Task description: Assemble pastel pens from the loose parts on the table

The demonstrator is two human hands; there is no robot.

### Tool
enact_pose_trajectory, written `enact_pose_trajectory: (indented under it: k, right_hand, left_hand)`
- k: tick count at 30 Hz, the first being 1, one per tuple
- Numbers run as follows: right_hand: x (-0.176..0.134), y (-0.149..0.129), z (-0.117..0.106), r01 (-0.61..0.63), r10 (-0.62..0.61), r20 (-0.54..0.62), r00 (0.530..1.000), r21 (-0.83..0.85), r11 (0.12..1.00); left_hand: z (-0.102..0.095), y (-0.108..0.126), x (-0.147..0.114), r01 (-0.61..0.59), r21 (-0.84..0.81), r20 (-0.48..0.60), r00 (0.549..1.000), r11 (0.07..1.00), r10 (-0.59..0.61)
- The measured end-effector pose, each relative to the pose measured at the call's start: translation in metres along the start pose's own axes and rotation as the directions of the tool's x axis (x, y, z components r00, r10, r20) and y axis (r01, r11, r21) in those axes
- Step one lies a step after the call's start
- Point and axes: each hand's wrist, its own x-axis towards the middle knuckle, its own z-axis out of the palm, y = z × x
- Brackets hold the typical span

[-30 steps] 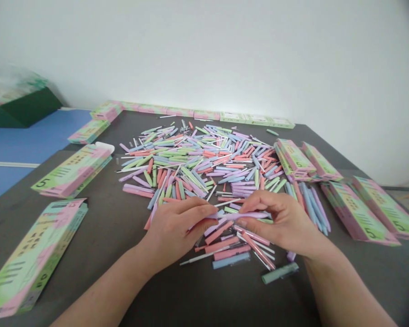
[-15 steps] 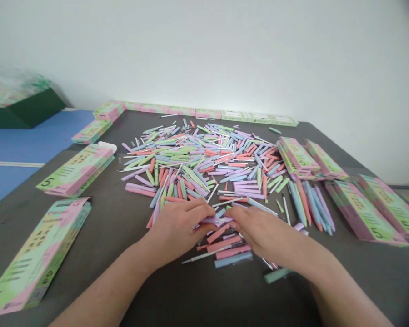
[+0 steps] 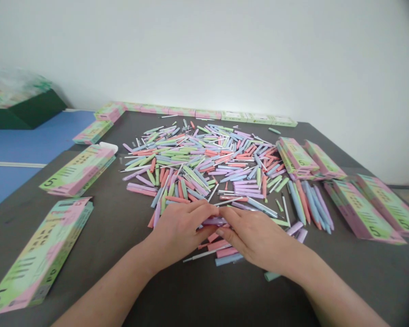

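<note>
My left hand [image 3: 187,225] and my right hand [image 3: 255,231] meet at the near edge of a heap of pen parts [image 3: 204,154]. Between their curled fingers lies a purple pen barrel [image 3: 214,221], pinched from both sides; its ends are hidden by the fingers. Pink barrels [image 3: 221,245], a blue barrel [image 3: 229,259] and a thin white refill [image 3: 199,257] lie just below the hands. Two purple tubes [image 3: 298,230] rest beyond my right wrist, and a green tube [image 3: 271,275] is partly covered by that forearm.
Printed pen boxes [image 3: 37,254] lie along the dark table's left side, with more boxes [image 3: 371,209] at the right and a row [image 3: 207,113] along the wall. Several whole-looking pens [image 3: 313,206] are grouped beside the right boxes. A dark green bin [image 3: 27,109] stands on a blue surface.
My right hand has shifted slightly left and up, so its fingertips now touch my left hand's. The purple barrel is more covered, and two purple tubes by the right wrist show more fully.
</note>
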Motion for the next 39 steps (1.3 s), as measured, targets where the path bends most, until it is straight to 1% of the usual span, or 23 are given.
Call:
enact_pose_trajectory:
  k: [3, 5, 7, 9, 10, 11, 12, 14, 15, 16, 17, 19, 23, 26, 33, 39]
  right_hand:
    - [0.003, 0.001, 0.002, 0.010, -0.011, -0.023, 1.000, -0.039, 0.999]
    - [0.004, 0.003, 0.001, 0.023, -0.024, -0.044, 0.999, -0.024, 0.999]
    - [0.003, 0.007, -0.004, 0.013, -0.009, -0.064, 0.998, 0.052, 0.999]
    - [0.000, 0.011, -0.009, -0.008, 0.022, -0.081, 0.996, 0.175, 0.985]
    - [-0.001, 0.013, -0.012, -0.013, 0.036, -0.089, 0.995, 0.245, 0.970]
    - [-0.003, 0.015, -0.014, -0.015, 0.047, -0.098, 0.994, 0.311, 0.950]
    - [-0.004, 0.016, -0.016, -0.011, 0.055, -0.110, 0.992, 0.367, 0.930]
    - [-0.006, 0.017, -0.018, 0.000, 0.063, -0.126, 0.990, 0.449, 0.894]
    - [-0.006, 0.018, -0.018, 0.003, 0.066, -0.128, 0.990, 0.475, 0.880]
    - [-0.006, 0.018, -0.018, 0.004, 0.067, -0.126, 0.990, 0.494, 0.869]
    - [-0.006, 0.017, -0.018, 0.006, 0.067, -0.124, 0.990, 0.509, 0.861]
    - [-0.006, 0.016, -0.017, 0.012, 0.060, -0.118, 0.991, 0.533, 0.846]
    - [-0.005, 0.014, -0.019, 0.037, 0.031, -0.104, 0.994, 0.594, 0.803]
    - [-0.005, 0.011, -0.020, 0.071, -0.002, -0.110, 0.994, 0.627, 0.776]
    - [-0.005, 0.009, -0.017, 0.081, -0.028, -0.093, 0.995, 0.630, 0.772]
    - [-0.005, 0.007, -0.013, 0.063, -0.027, -0.068, 0.997, 0.613, 0.788]
  left_hand:
    - [-0.001, 0.001, 0.001, -0.009, -0.024, 0.014, 1.000, 1.000, 0.009]
    - [-0.004, 0.001, 0.002, 0.005, -0.071, 0.006, 1.000, 0.997, -0.004]
    - [-0.007, 0.002, 0.003, 0.041, -0.179, -0.044, 0.998, 0.983, -0.049]
    - [-0.010, 0.001, 0.003, 0.085, -0.346, -0.139, 0.980, 0.934, -0.140]
    - [-0.011, 0.001, 0.002, 0.092, -0.463, -0.182, 0.963, 0.882, -0.196]
    - [-0.011, 0.001, 0.001, 0.077, -0.597, -0.208, 0.947, 0.799, -0.246]
    - [-0.011, 0.001, 0.000, 0.049, -0.726, -0.203, 0.938, 0.686, -0.281]
    - [-0.010, 0.001, -0.002, -0.001, -0.898, -0.143, 0.946, 0.439, -0.290]
    - [-0.009, 0.001, -0.002, -0.005, -0.945, -0.105, 0.951, 0.328, -0.290]
    - [-0.008, 0.002, -0.002, 0.004, -0.970, -0.068, 0.954, 0.242, -0.291]
    - [-0.007, 0.003, -0.002, 0.018, -0.985, -0.034, 0.955, 0.173, -0.295]
    - [-0.007, 0.006, 0.000, 0.047, -0.996, 0.024, 0.955, 0.071, -0.296]
    - [-0.009, 0.012, 0.003, 0.082, -0.993, 0.101, 0.963, -0.084, -0.251]
    - [-0.011, 0.015, 0.003, 0.112, -0.984, 0.141, 0.967, -0.140, -0.214]
    - [-0.013, 0.017, 0.000, 0.114, -0.986, 0.139, 0.963, -0.119, -0.230]
    - [-0.012, 0.016, 0.001, 0.117, -0.979, 0.156, 0.956, -0.166, -0.247]
